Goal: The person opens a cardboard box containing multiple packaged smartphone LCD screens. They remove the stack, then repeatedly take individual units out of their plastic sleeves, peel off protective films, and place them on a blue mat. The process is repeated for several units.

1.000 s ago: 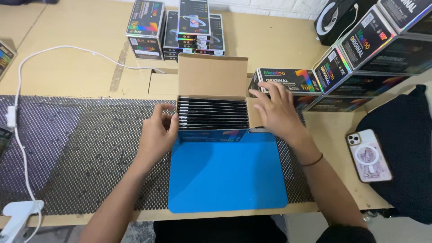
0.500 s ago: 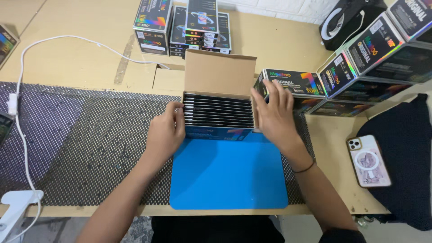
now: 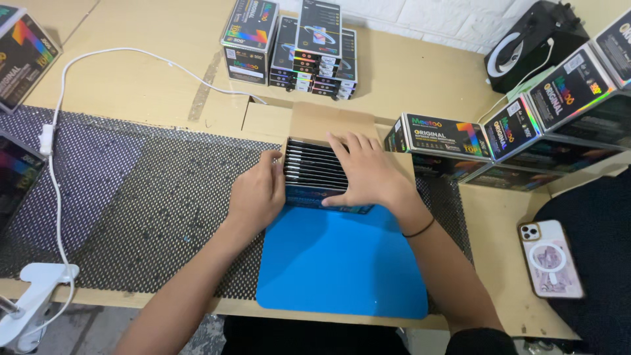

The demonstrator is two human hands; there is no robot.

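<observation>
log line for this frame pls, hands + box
left hand: steadies left side of open box | right hand: flat on black packs inside | box: far edge of blue mat

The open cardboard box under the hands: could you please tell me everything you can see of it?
The open cardboard box is plain brown inside, with a colourful printed front wall. Its lid flap is folded back, away from the person. A row of thin dark packets stands on edge inside. It sits at the far edge of the blue mat. The left hand holds its left side; the right hand lies flat over the packets.
</observation>
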